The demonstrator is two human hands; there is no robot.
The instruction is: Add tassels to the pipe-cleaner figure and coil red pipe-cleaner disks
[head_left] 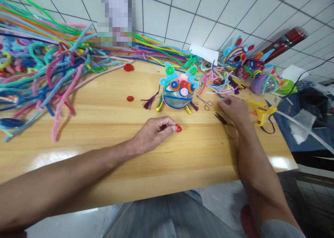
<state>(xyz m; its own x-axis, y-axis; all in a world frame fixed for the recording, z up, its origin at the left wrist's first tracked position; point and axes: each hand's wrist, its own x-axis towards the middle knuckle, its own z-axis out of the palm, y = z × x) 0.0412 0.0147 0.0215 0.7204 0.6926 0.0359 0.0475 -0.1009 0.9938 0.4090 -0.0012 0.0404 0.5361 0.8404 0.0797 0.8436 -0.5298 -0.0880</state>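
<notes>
My left hand [156,133] pinches a small red coil [179,128], seemingly of pipe cleaner, just above the table. My right hand [233,109] is at the right, its fingers curled together; whether anything is in them cannot be made out. Beside it lie dark-tipped pliers [221,118] with yellow handles, small scissors [206,102] and a yellow glue gun [261,112]. In front of my hands stands a lion-like face figure [179,92] made of a clear ball and coloured pipe cleaners, with purple tassels. Two more red coils [130,98] lie left of it.
A large heap of pipe cleaners [52,67] covers the left of the wooden table [104,182]. Cut pieces [221,83] and more finished figures [236,55] sit at the back right. A dark red cylinder [287,43] leans by the tiled wall.
</notes>
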